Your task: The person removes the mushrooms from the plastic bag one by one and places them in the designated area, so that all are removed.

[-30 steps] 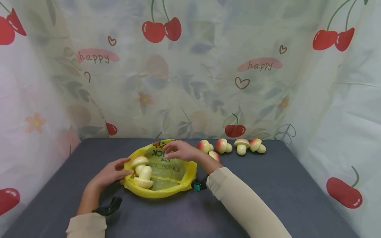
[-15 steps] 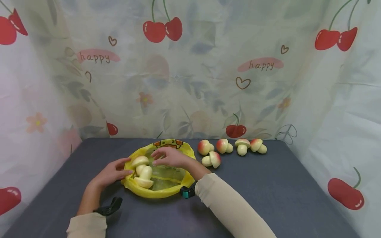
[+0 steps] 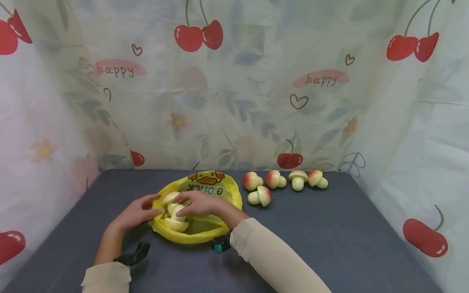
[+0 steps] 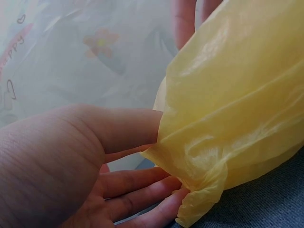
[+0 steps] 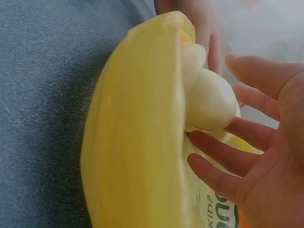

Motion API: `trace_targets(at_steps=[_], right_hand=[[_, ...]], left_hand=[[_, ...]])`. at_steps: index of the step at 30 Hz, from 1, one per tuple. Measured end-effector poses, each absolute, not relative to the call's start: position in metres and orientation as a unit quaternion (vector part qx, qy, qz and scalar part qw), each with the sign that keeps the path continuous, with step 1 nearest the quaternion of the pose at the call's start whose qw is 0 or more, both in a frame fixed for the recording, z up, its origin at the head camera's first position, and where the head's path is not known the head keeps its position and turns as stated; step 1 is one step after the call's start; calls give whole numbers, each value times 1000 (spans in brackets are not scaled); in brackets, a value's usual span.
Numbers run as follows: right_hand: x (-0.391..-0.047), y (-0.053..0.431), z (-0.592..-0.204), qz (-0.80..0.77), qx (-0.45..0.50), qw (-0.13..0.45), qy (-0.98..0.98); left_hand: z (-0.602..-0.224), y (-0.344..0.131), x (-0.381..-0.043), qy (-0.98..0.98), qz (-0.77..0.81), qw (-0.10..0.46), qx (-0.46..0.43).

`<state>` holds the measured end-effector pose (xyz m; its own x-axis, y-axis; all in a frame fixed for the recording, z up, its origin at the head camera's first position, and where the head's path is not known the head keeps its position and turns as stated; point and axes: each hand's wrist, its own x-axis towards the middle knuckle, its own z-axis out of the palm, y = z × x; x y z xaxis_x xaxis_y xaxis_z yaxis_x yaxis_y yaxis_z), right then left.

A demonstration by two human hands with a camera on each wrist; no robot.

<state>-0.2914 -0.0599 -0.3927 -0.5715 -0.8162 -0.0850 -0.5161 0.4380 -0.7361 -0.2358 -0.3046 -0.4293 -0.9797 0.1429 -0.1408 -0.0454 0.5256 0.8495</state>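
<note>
A yellow plastic bag [image 3: 196, 239] with a duck print lies with its mouth spread wide on the dark table. My left hand [image 3: 137, 211] holds the bag's left rim, thumb inside and the other fingers outside in the left wrist view. Several cream toy mushrooms [image 3: 177, 225] sit in the left side of the bag. Over the bag's mouth, my right hand [image 3: 200, 203] reaches toward them with fingers spread. In the right wrist view its fingertips [image 5: 199, 137] are right at a mushroom's pale rounded end [image 5: 211, 102], the thumb standing apart from it.
Several more toy mushrooms with red-tinted caps lie at the back right, the nearest mushroom [image 3: 260, 196] just right of the bag. The dark table [image 3: 329, 236] extends to a curtain [image 3: 234, 101] printed with cherries, which encloses the back and sides.
My right hand has moved left and down over the bag to the mushrooms inside, uncovering the bag's print and the nearest mushroom outside. My left hand has stayed on the rim.
</note>
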Motion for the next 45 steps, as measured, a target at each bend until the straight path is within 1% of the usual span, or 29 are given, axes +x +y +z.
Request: trace_targets(at_steps=[6,14,23,33,45], right_hand=[[-290,-59,-394,-307,-441,196,820],[-286,-56,-397,-323,-439,197,815],[-281,-49,-396,-275,-459,151,831],[-274,-16,-381,-318,-440,103,833],[-264,24,-383,-353,-431,56,829]], left_hand=[[-429,-305,-236,868,486,96,26],[-430,-308,-235,869,483,99,26],[-433,-310,-234,868,486,99,30],[-433,-308,-236,869,485,97,27],[-431,-306,-238,867,487,99,32]])
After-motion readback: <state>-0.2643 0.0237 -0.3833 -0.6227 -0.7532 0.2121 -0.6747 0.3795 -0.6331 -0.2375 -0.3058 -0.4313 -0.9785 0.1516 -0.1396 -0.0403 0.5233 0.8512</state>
